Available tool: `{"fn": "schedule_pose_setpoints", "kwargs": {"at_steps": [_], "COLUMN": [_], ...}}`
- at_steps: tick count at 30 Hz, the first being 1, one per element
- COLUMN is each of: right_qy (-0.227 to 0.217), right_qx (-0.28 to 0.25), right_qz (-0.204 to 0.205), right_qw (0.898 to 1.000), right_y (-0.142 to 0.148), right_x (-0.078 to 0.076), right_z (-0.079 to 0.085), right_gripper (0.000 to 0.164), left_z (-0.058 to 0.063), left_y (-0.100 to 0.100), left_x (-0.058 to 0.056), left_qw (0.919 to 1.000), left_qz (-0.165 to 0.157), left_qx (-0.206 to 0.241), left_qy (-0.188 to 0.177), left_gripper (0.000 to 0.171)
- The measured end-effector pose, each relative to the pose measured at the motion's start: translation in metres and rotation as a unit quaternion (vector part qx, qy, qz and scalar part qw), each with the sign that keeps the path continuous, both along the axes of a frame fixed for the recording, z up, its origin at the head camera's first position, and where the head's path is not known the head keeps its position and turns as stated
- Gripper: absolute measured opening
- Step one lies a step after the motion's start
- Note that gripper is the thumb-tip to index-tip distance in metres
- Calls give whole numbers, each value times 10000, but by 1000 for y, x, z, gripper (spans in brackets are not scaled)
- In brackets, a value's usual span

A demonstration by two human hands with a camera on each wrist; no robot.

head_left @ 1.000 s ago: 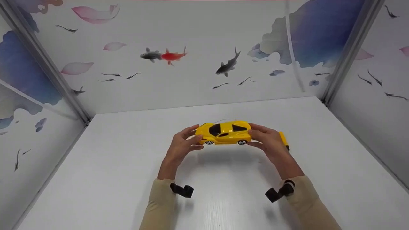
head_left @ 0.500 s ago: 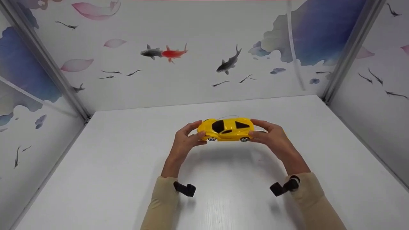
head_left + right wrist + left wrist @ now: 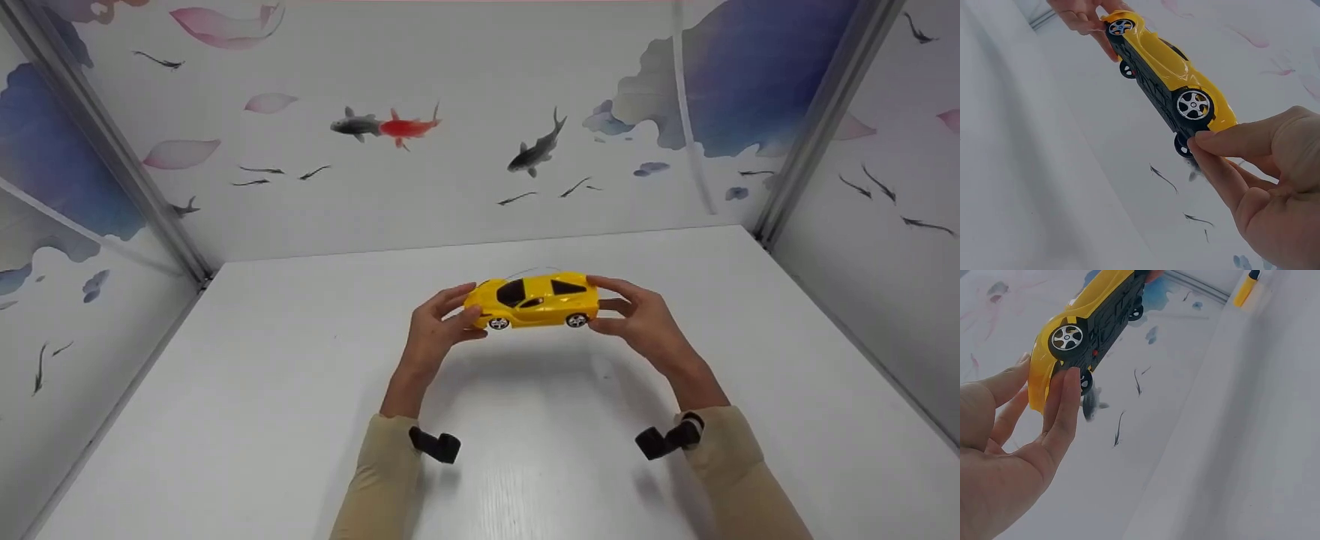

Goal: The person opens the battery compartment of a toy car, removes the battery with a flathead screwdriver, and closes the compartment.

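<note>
A yellow toy car point(image 3: 536, 300) with black windows and silver-spoked wheels is held up above the white table, its side toward me. At its front end, my left hand point(image 3: 435, 330) grips the nose between thumb and fingers. The right hand point(image 3: 649, 326) holds the rear end, with the index finger at the top corner and the thumb low by the rear wheel. In the left wrist view the car's black underside point(image 3: 1109, 326) shows, with fingers of the left hand point(image 3: 1022, 444) under the nose. The right wrist view has the right thumb point(image 3: 1241, 138) close to a rear wheel.
A yellow stick-like object with a black end point(image 3: 1246, 289) lies on the table in the left wrist view; the head view hides it. White panels printed with fish and petals point(image 3: 450, 210) enclose the table point(image 3: 262, 420) at the back and sides.
Both hands have moved the car slightly up and right, and it now shows more of its side. The right thumb has slid from the car's flank to its lower rear corner.
</note>
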State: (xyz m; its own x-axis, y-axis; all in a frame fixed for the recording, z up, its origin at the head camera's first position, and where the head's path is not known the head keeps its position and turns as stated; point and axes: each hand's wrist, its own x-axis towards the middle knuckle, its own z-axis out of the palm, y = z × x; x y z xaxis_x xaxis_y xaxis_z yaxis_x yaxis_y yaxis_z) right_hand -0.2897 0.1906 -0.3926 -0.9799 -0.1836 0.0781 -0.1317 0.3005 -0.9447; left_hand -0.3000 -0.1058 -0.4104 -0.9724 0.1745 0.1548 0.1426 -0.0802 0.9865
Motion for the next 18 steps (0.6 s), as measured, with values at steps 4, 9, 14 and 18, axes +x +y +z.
{"fn": "schedule_pose_setpoints", "kwargs": {"at_steps": [4, 9, 14, 18], "right_qy": [144, 146, 215, 302], "right_qx": [12, -10, -36, -96], "right_qz": [-45, -100, -145, -167], "right_qw": [9999, 9998, 9997, 9994], "right_y": [-1, 1, 3, 2], "right_x": [0, -1, -1, -1], "right_z": [1, 0, 1, 2], "right_gripper": [59, 58, 57, 56], "left_z": [1, 3, 12, 18], "left_y": [-1, -5, -8, -8], "left_x": [0, 1, 8, 12], "left_qw": [10000, 9994, 9984, 9981], "left_qz": [-60, -339, -506, -387], "left_qx": [15, 42, -214, -444], "left_qy": [41, 96, 120, 206], "left_gripper": [42, 47, 53, 53]}}
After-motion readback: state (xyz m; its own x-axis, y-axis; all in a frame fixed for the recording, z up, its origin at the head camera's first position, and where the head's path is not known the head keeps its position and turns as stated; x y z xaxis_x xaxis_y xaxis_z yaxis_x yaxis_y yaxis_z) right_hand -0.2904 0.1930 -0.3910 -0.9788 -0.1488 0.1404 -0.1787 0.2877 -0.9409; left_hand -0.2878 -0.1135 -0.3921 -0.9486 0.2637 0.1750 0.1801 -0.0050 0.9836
